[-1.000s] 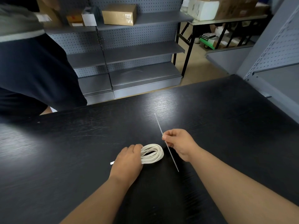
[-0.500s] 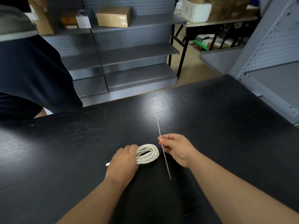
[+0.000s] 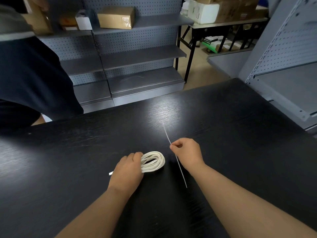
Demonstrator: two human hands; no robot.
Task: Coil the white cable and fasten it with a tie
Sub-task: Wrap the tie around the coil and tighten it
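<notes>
Head view: left hand [image 3: 127, 170] presses the coiled white cable [image 3: 153, 161] on the table [image 3: 240, 134]; right hand [image 3: 186, 152] just beside it pinches the tie [image 3: 178, 164], whose long axis runs near-to-far past the coil's right side

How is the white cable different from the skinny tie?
The white cable is wound into a thick oval bundle; the tie is one thin straight strip. The cable lies on the black table, pinned by the left hand; the tie is pinched by the right hand. Both are pale.
</notes>
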